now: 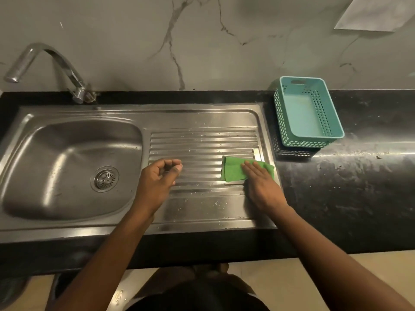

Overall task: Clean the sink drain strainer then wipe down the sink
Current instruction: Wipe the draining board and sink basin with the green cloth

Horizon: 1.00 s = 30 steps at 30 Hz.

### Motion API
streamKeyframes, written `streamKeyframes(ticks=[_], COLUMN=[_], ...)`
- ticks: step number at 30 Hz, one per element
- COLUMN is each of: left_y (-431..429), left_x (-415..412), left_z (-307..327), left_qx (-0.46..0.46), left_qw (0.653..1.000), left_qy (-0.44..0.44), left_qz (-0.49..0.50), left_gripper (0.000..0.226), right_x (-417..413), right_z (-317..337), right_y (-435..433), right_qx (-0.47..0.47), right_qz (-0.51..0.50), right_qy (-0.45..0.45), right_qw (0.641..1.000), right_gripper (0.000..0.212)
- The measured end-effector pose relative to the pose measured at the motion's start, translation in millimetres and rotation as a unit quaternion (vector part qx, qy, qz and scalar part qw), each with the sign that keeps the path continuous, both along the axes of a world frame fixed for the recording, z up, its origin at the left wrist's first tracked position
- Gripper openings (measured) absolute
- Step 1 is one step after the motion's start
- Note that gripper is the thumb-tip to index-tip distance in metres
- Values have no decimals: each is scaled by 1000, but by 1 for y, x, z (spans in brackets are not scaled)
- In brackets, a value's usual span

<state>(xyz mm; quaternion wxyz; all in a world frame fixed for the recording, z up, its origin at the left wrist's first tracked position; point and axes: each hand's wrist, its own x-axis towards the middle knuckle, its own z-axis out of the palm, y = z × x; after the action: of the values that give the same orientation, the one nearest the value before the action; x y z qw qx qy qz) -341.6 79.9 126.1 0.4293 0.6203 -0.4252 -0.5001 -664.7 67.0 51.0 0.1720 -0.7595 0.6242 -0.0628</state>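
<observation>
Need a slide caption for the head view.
Right hand presses green cloth on steel sink drainboard; left hand hovers empty.

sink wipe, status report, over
Right hand flat on green cloth on drainboard; left hand loosely curled, empty. Strainer seated in drain. Nothing in the way.

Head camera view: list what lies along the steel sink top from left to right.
Round metal drain strainer in the basin → loosely curled left hand over the ribbed drainboard → green cloth under the flat right hand → teal perforated plastic basket on the black counter.
</observation>
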Motion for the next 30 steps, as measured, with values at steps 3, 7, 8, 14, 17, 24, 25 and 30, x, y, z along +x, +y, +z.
streamKeyframes(ticks=[3,7,8,14,17,24,25,30], left_y=[6,13,13,5,0,-5,-5,4], left_x=[2,19,24,45,53,61,62,66], left_z=[1,1,2,9,14,14,13,2], left_qx=[-7,-3,-2,-11,-14,-21,-17,-1], left_qw=[1000,1000,1000,1000,1000,999,998,996], left_qy=[4,-3,-2,-19,-16,-10,-11,-10], left_qz=[16,19,19,0,-9,-47,-56,-84], left_gripper=[14,13,13,12,12,11,11,13], right_x=[14,80,97,250,273,148,121,35], right_z=[-10,-14,-13,-2,-2,-6,-5,10], right_y=[4,11,14,16,14,24,28,41], right_qx=[4,11,19,77,77,39,31,16], right_qz=[-60,-183,-177,31,75,59,11,-185], right_qy=[-8,-33,-34,-19,10,-1,-4,-16], right_qw=[998,983,983,996,994,997,999,982], right_gripper=[55,65,68,75,73,64,61,51])
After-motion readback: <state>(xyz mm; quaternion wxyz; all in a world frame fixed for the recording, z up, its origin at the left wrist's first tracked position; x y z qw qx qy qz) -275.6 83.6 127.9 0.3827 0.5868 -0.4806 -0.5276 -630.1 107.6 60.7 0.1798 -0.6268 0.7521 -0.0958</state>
